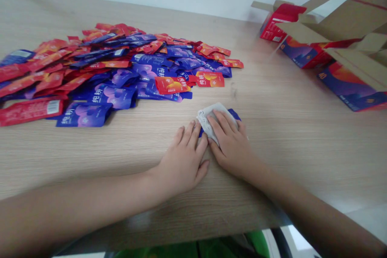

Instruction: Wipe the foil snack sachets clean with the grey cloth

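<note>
A folded white cloth lies over a blue packet on the table, so only the packet's corners show. My right hand is on top of the cloth, its fingers bent over it and pressing it down. To the left, my left hand rests with fingers stretched out, the fingertips at the packet's left edge beside the cloth. The left thumb is apart from the fingers, and that hand grips nothing.
A spread pile of red packets and blue packets covers the left and middle back of the wooden table. At the right stand open cartons: a small red one and larger blue-and-red ones with raised flaps. The wall is behind.
</note>
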A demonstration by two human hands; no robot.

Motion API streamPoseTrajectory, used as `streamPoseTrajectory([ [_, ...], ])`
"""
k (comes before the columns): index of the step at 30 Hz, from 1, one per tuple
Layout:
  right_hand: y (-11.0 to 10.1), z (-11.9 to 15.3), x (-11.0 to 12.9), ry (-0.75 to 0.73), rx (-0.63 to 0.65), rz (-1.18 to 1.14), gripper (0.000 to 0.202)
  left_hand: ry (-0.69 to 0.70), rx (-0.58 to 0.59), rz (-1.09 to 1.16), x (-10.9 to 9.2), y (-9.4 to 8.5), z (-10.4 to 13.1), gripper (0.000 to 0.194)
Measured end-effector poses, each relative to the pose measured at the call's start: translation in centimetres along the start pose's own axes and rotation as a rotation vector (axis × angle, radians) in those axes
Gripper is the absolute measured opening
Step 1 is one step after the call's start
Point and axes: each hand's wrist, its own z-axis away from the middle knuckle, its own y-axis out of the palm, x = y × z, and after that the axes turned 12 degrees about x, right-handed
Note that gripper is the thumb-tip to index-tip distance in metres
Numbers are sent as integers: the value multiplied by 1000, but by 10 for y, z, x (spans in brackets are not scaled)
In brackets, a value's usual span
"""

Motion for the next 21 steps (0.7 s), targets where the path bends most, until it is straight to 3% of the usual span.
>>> streamPoseTrajectory([
  [7, 5, -3, -19, 217, -86, -16, 56, -11, 4, -13, 0, -1, 0, 68],
  [14, 2, -1, 1, -8, -8, 16, 53, -5, -7, 0, 0, 0, -1, 64],
  [21, 3, -4, -15, 214, -68, 8, 55, -5, -8, -4, 0, 0, 1, 67],
])
